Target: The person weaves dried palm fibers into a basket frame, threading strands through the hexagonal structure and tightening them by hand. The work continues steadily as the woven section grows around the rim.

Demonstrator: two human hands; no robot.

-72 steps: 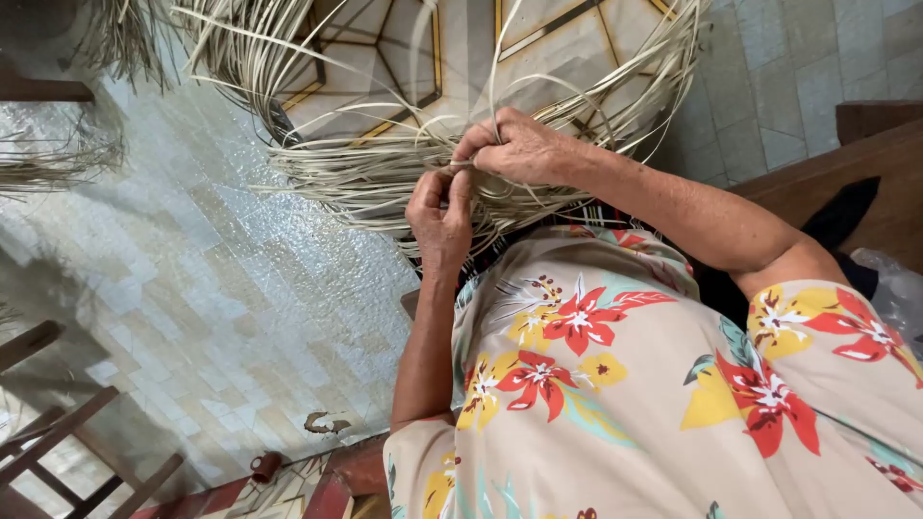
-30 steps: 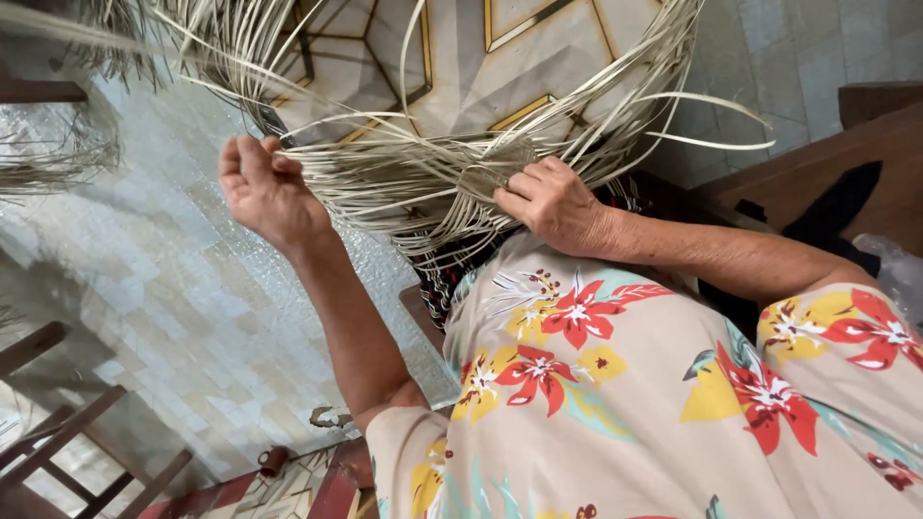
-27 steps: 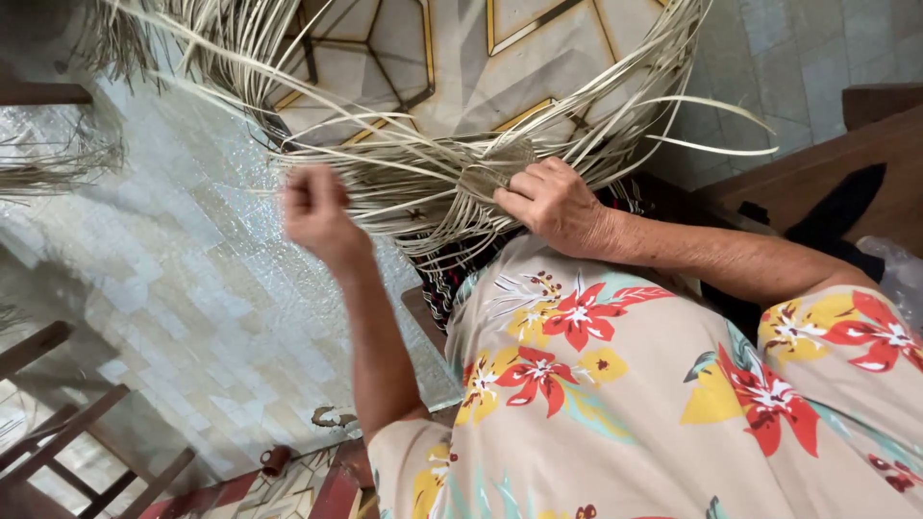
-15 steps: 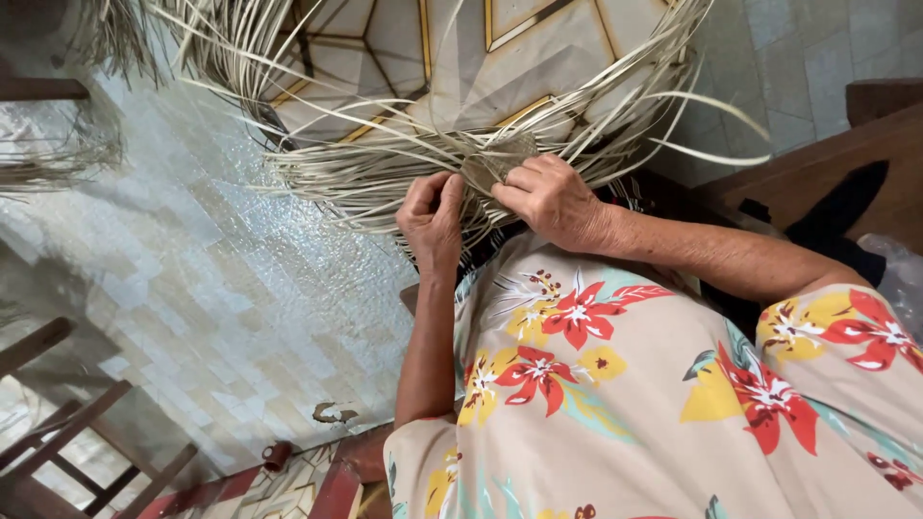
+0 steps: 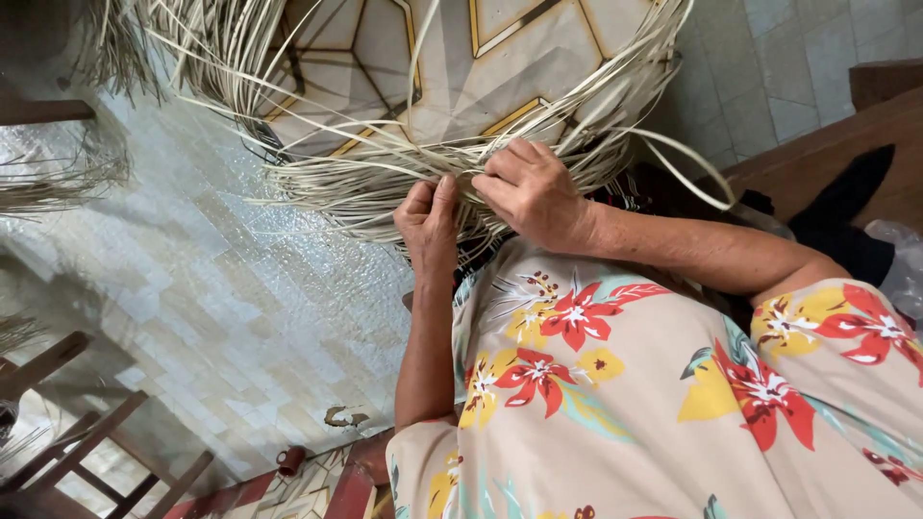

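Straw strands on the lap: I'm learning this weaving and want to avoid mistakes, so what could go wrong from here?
Many loose strands arc free around the woven bundle; one could slip out or tangle with its neighbours. The left hand and right hand pinch close together on thin strips, which might kink or crack if bent sharply. Springy ends point back towards the person and could flick up.

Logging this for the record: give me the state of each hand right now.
Left hand: fingers closed, pinching the pale straw strands.
Right hand: fingers curled, gripping the same strands.
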